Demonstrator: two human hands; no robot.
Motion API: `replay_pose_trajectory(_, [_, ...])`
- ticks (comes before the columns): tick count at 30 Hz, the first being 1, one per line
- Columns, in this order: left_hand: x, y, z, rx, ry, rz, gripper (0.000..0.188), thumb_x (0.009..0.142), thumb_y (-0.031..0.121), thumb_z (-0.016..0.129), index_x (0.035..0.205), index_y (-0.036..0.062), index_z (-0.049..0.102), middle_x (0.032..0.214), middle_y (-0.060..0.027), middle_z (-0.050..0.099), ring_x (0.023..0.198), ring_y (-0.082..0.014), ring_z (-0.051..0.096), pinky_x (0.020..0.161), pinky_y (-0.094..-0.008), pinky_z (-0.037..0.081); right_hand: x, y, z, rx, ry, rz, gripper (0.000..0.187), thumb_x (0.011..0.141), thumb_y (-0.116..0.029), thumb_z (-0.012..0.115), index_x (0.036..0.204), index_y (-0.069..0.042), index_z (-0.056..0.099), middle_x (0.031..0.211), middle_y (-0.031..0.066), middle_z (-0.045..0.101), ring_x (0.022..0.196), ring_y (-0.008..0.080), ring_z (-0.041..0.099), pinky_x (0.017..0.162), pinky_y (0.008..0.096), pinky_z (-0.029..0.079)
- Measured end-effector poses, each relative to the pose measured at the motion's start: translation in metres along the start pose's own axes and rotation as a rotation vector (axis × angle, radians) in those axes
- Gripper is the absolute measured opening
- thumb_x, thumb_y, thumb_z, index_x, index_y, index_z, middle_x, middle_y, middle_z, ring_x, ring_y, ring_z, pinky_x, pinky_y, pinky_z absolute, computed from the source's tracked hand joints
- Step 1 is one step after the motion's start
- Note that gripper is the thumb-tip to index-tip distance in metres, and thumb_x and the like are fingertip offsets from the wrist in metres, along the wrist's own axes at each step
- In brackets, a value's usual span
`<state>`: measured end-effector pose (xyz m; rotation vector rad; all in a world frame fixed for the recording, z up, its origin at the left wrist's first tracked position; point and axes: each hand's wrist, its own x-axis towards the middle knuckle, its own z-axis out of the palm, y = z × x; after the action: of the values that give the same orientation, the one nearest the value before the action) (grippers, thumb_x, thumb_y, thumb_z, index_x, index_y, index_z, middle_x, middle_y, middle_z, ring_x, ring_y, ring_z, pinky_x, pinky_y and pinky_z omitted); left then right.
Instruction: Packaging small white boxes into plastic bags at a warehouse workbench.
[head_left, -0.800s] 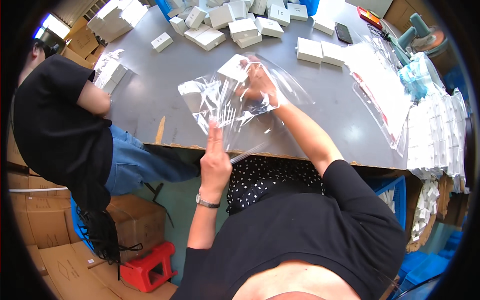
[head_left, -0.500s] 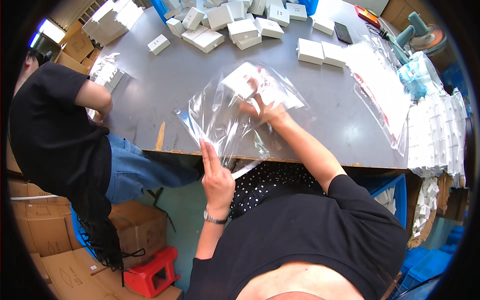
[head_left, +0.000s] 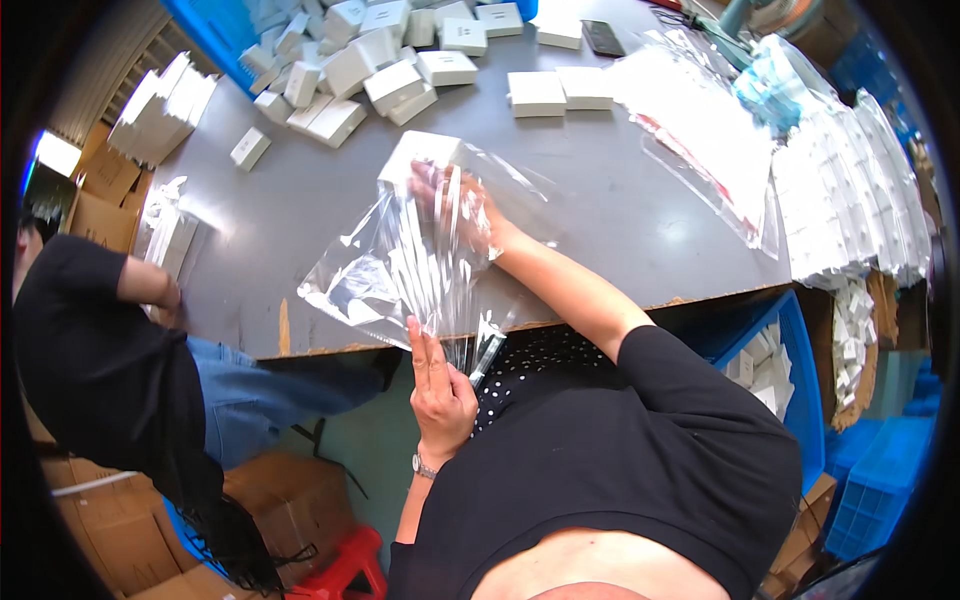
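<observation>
Your bag crosses the tabletop's near edge, with bare room left and right. The box is at its far end. Your left hand pinches the near end, two fingers straight; your right hand's fingers bend against the box, how firmly I cannot tell. The bin has white boxes spilling out; the crate below holds white pieces. Your box now sits closer to those boxes.

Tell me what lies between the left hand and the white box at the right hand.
Clear, wrinkled plastic lies between the left hand and the white box in the head view.
</observation>
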<state>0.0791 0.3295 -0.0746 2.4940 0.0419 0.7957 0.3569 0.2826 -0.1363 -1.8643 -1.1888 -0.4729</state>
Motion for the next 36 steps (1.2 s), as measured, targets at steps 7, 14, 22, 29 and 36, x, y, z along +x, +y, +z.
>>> replay_pose_trajectory(7, [0.007, -0.009, 0.006, 0.015, 0.050, -0.043, 0.062, 0.079, -0.013, 0.048, 0.141, -0.0112, 0.040, 0.150, -0.0319, 0.034, 0.127, -0.0434, 0.050, 0.083, -0.0359, 0.051, -0.025, -0.061, -0.115, 0.355, -0.812, -0.115, 0.039, 0.081, -0.006, 0.060, 0.120, -0.005, 0.065, 0.112, 0.0178, 0.068, 0.106, 0.0318, 0.065, 0.093, 0.0382, 0.052])
replay_pose_trajectory(14, [-0.002, -0.016, 0.006, -0.039, -0.077, -0.134, 0.068, 0.077, -0.012, 0.050, 0.144, -0.0076, 0.037, 0.151, -0.0292, 0.034, 0.128, -0.0435, 0.051, 0.077, -0.0346, 0.055, 0.039, 0.140, -0.213, -0.835, -0.112, 0.718, 0.065, 0.079, -0.053, 0.064, 0.137, -0.023, 0.055, 0.137, 0.0152, 0.054, 0.122, 0.0341, 0.054, 0.098, 0.0449, 0.045])
replay_pose_trajectory(22, [-0.012, -0.024, 0.008, -0.023, -0.067, -0.252, 0.069, 0.077, -0.013, 0.048, 0.144, -0.0072, 0.038, 0.151, -0.0291, 0.035, 0.109, -0.0371, 0.064, 0.053, -0.0276, 0.049, -0.017, 0.170, -0.234, -0.655, -0.463, 0.496, 0.063, 0.072, -0.047, 0.071, 0.130, -0.026, 0.057, 0.153, 0.0212, 0.035, 0.141, 0.0399, 0.035, 0.114, 0.0492, 0.032])
replay_pose_trajectory(29, [-0.010, -0.034, 0.011, -0.085, -0.116, -0.211, 0.069, 0.077, -0.012, 0.049, 0.144, -0.0083, 0.037, 0.150, -0.0294, 0.036, 0.121, -0.0414, 0.057, 0.056, -0.0283, 0.050, 0.003, 0.130, -0.229, -0.865, -0.389, 0.817, 0.074, 0.068, -0.059, 0.074, 0.129, -0.024, 0.052, 0.148, 0.0258, 0.038, 0.133, 0.0457, 0.042, 0.106, 0.0556, 0.039])
replay_pose_trajectory(36, [-0.030, -0.046, -0.016, -0.006, -0.033, -0.281, 0.067, 0.078, -0.012, 0.047, 0.144, -0.0080, 0.037, 0.152, -0.0274, 0.035, 0.123, -0.0405, 0.056, 0.059, -0.0281, 0.050, 0.024, 0.138, -0.191, -0.831, -0.244, 1.023, 0.077, 0.069, -0.046, 0.072, 0.134, -0.016, 0.046, 0.145, 0.0210, 0.040, 0.124, 0.0419, 0.051, 0.102, 0.0563, 0.041])
